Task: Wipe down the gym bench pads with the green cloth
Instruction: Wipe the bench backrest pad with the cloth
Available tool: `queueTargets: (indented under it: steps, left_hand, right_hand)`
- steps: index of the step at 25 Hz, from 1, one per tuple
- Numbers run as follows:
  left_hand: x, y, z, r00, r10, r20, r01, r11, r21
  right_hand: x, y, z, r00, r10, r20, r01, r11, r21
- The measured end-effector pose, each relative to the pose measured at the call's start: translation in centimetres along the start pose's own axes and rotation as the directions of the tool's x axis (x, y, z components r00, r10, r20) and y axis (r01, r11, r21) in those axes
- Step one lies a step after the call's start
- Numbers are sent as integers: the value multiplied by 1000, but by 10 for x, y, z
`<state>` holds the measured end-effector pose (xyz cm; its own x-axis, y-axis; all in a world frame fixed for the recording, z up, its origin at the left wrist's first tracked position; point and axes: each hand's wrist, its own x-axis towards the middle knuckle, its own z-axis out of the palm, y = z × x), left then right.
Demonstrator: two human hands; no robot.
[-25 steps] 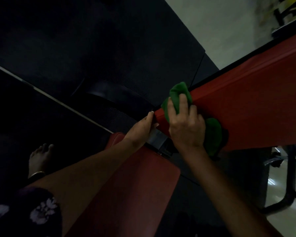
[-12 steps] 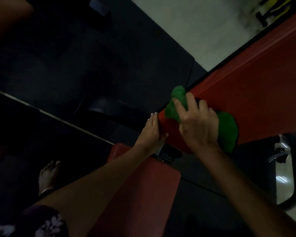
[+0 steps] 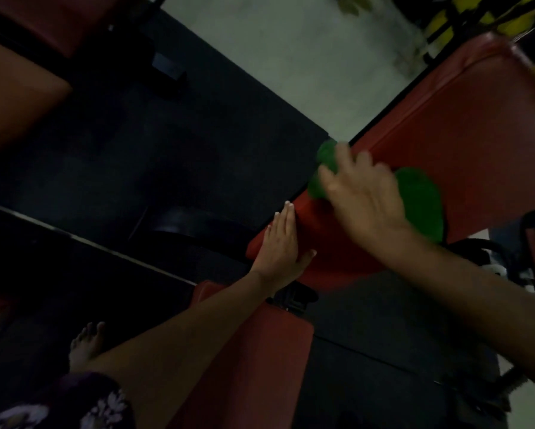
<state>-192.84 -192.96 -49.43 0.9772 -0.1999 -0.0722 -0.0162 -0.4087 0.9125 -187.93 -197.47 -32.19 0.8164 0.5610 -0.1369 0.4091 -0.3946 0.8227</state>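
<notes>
The long red back pad [image 3: 464,144] of the gym bench slants from the upper right down to the middle. The green cloth [image 3: 420,199] lies bunched on its lower part under my right hand [image 3: 365,199], which presses on it with spread fingers; the hand is motion-blurred. My left hand [image 3: 280,249] rests flat, fingers straight, against the pad's lower left edge. The red seat pad [image 3: 253,360] sits below, partly under my left forearm.
Black rubber floor mats [image 3: 167,144] cover the left and middle, pale floor [image 3: 291,57] beyond. Other red pads [image 3: 21,97] show at the upper left. Yellow and black equipment [image 3: 464,13] stands top right. My bare foot [image 3: 86,345] is at the lower left; black frame parts [image 3: 297,295] join the pads.
My right hand has slid the green cloth up along the back pad, away from its lower end. My left hand flattened against the pad's edge. The camera tilted, showing more of the pad.
</notes>
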Motion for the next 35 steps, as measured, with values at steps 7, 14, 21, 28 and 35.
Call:
queueTargets:
  steps: [7,14,21,28,35]
  left_hand:
    - [16,46,-29,977,165,-137,-161,986,42]
    - [39,70,-57,993,63,-104,-29,953,301]
    - [40,81,-65,996,18,-85,5,966,259]
    - [45,147,-110,958,281,-49,-267,944,191]
    - [89,218,-152,899,424,109,-436,844,314]
  right_hand:
    - [5,55,-37,992,71,102,-80,993,87]
    - [3,85,-47,991,69,116,-85,986,141]
    - [0,86,-46,990,142,4,-142,986,91]
    - [0,115,-54,931,364,33,-338,822,458]
    - [-29,174,-28,620,695,365,-656,204,727]
